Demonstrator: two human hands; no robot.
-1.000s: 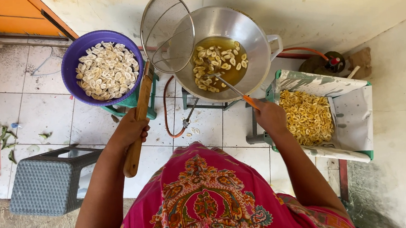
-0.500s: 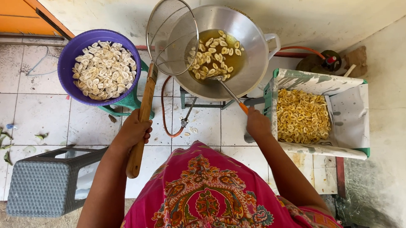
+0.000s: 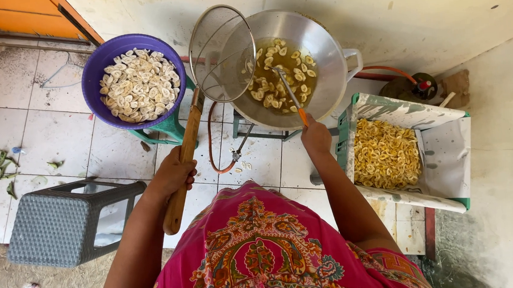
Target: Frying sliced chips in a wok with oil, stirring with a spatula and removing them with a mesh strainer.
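The big round metal frying pan (image 3: pixel 322 49) stands on a low burner stand and is the landmark here. Inside it, pale yellow round slices (image 3: pixel 279 76) float in hot oil.

The left hand (image 3: pixel 171 174) is closed firmly around the long wooden handle (image 3: pixel 182 161) of a wire mesh skimmer (image 3: pixel 222 53), about at the middle of the handle. The round mesh head leans over the left rim of the pan, above the oil and not in it. The right hand (image 3: pixel 316 138), just in front of the pan, is closed on the orange end of a thin metal stirring tool (image 3: pixel 287 90), whose tip reaches among the slices.

I judge that the skimmer is light but long, so a hold nearer the mesh would give more control. The wood looks dry and not slippery. The slices seem thin and brittle, and the oil makes them greasy, so they need gentle lifting.

Left of the pan a purple plastic bowl (image 3: pixel 92 77) holds raw white slices. Right of the pan a paper-lined green crate (image 3: pixel 449 148) holds fried yellow chips (image 3: pixel 386 153). A grey woven stool (image 3: pixel 63 220) is further left, nearer to the person.
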